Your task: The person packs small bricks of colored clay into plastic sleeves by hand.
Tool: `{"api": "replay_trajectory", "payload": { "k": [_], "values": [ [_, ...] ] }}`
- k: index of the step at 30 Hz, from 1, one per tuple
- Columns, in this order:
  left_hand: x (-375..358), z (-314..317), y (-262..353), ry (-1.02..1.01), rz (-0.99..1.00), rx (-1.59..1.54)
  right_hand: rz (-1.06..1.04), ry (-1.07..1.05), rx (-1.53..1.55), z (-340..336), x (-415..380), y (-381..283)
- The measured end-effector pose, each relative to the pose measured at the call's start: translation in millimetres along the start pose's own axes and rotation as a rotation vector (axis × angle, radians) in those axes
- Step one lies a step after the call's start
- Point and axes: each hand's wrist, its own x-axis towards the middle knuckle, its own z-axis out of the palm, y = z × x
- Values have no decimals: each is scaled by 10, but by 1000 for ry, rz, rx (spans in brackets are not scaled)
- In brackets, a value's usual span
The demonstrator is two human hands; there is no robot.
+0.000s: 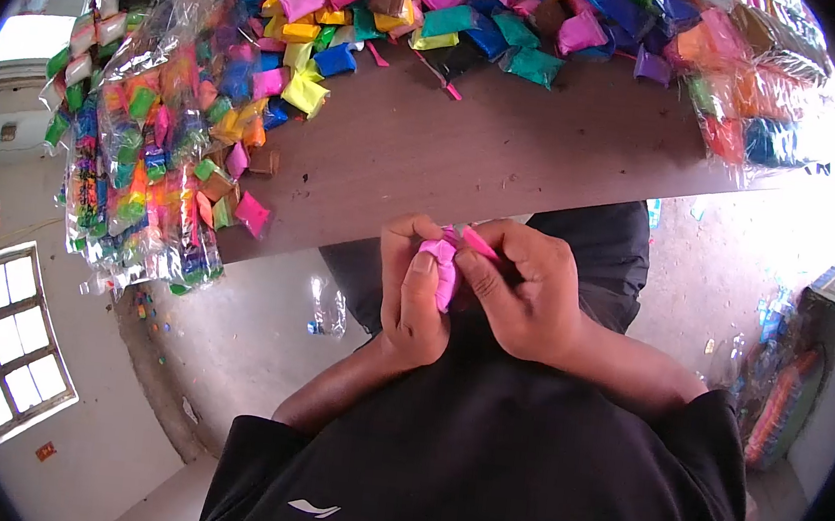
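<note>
A small pink packet (444, 275) is between my two hands, in front of my chest and just off the table's near edge. My left hand (416, 296) is closed round its left side, with the thumb lying on it. The thumb and forefinger of my right hand (527, 289) pinch a pink strip (480, 243) at the packet's upper right. Whether the strip is joined to the packet is hidden by my fingers.
Many coloured packets (532, 66) lie piled along the far side of the brown table (398, 148). Clear bags of packets (146, 154) hang over its left end; more bagged packets (754, 102) lie at the right. A clear plastic wrapper (327, 310) is on the floor.
</note>
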Motion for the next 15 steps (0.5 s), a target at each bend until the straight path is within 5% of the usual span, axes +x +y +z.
{"api": "replay_trajectory", "payload": {
  "k": [2, 6, 8, 9, 11, 15],
  "values": [
    [3, 13, 74, 40, -413, -492, 105, 7, 144, 18, -20, 4],
    [4, -11, 36, 26, -540, -608, 243, 8, 317, 14, -30, -39],
    [-11, -41, -8, -49, -554, -1101, 206, 7, 314, 4, -67, 25],
    [1, -35, -76, -49, -554, -1101, 169, 5, 311, 2, -68, 35],
    [52, -23, -226, -43, 413, 88, 60, 4, 181, 8, -34, -37],
    [37, -116, -147, -141, 409, 132, 10, -39, -37, -44, -2, -86]
  ]
}}
